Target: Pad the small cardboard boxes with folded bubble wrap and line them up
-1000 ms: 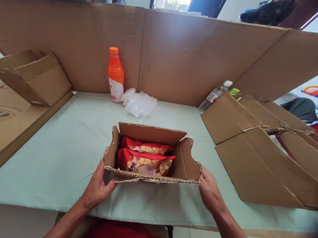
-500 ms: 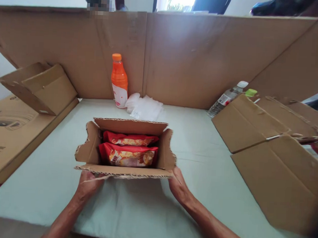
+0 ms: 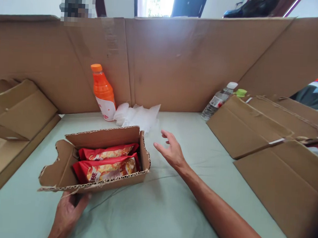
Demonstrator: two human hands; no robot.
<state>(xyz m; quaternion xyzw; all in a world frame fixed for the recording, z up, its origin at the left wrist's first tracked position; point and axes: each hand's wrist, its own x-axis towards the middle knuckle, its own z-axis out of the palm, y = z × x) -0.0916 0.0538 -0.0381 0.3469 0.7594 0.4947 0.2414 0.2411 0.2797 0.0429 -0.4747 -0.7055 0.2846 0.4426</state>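
Now, box: small open cardboard box (image 3: 102,176) of corrugated board, ragged torn edges, flaps standing up, left flap splayed outward; sits on the pale green tabletop (image 3: 154,211), near front edge, left of centre.
Contents: two red snack packets (image 3: 107,164) with orange-yellow print, lying on their sides one behind the other, filling the inside.
Left hand (image 3: 70,212): under the box's near wall, fingers curled against the lower front edge, gripping the box there.
Right hand (image 3: 170,151): clear of the box, just beyond its right wall, fingers spread and loose, holding nothing, hovering above the tabletop.
Past the right hand: crumpled clear plastic bags (image 3: 137,116), just behind the box's far corner, nearest thing to the fingertips.
Left of the bags: orange drink bottle (image 3: 103,93), upright, orange cap, white label, touching the bags.
Backdrop: tall cardboard wall (image 3: 183,63) closing off the far side of the table.
Far right of the right hand: flattened cardboard sheets (image 3: 266,146), overlapping; clear water bottle (image 3: 218,100) leaning behind them, green cap (image 3: 240,92) beside it.
Left of the gripping hand: folded carton (image 3: 18,111) on a printed carton.
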